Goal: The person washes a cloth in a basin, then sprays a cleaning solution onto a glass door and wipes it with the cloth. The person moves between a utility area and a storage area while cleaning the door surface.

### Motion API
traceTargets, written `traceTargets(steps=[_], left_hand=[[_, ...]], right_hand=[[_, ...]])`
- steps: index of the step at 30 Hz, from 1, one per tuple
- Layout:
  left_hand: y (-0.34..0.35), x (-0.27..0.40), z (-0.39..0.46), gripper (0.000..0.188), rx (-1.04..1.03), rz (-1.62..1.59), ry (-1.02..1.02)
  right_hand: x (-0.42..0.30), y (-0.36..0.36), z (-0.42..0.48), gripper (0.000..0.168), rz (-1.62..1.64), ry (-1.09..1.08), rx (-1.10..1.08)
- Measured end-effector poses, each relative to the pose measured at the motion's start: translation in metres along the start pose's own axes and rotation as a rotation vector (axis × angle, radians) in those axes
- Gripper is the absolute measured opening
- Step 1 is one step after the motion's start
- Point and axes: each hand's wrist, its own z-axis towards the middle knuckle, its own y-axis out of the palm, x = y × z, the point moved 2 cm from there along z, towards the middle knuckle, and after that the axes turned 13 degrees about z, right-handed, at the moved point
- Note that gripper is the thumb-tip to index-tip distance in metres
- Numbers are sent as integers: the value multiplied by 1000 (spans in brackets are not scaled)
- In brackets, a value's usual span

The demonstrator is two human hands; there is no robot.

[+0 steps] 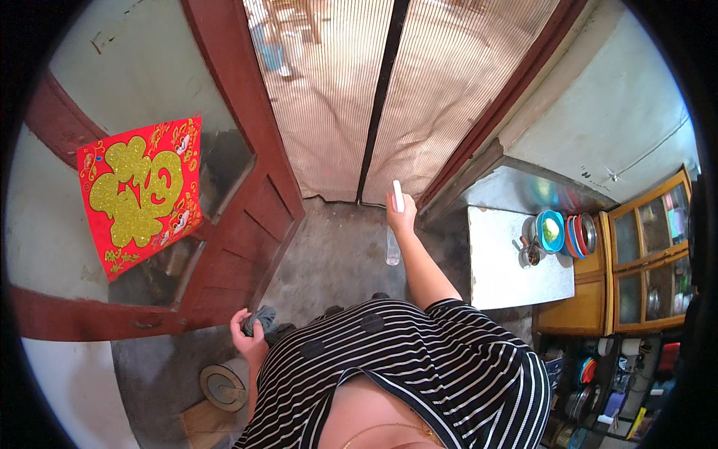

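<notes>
My right hand (pixel 401 216) is stretched out before me, gripping a clear bottle (pixel 392 255) with a white top (pixel 397 193), which looks like a spray bottle. Its clear lower part hangs below my fist, over the grey floor. Low at my left side, my left hand (pixel 251 338) has its fingers curled around a bunched grey-green cloth (pixel 262 320). Ahead of the bottle hangs a striped mesh door curtain (pixel 331 112) with a black middle strip (pixel 386 84).
A red-brown door (pixel 269 213) with a red and gold paper decoration (pixel 140 191) stands at left. On the right, a white table (pixel 505 280) holds a blue basin (pixel 548 231) and other dishes beside a wooden cabinet (pixel 600 280). A round bin-like container (pixel 224 386) is at lower left.
</notes>
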Motion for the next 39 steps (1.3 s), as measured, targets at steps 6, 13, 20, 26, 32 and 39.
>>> traceTargets(steps=[6,13,20,26,32,39], left_hand=[[-6,-15,18,36,-34,7,32],[-13,-17,38,34,-67,35,53],[-15,-20,52,35,-96,44,8],[5,-26,71,38,-113,13,32],[62,-3,110,37,-167,-10,98],[192,111,214,45,-349,-64,330]], right_hand=[[2,15,-38,34,46,44,-25],[17,31,-74,35,-114,130,-95],[38,39,-85,34,37,323,-86],[42,34,-80,33,-99,279,-188],[30,12,-16,26,131,24,-146],[-12,-6,144,25,333,-140,-132]])
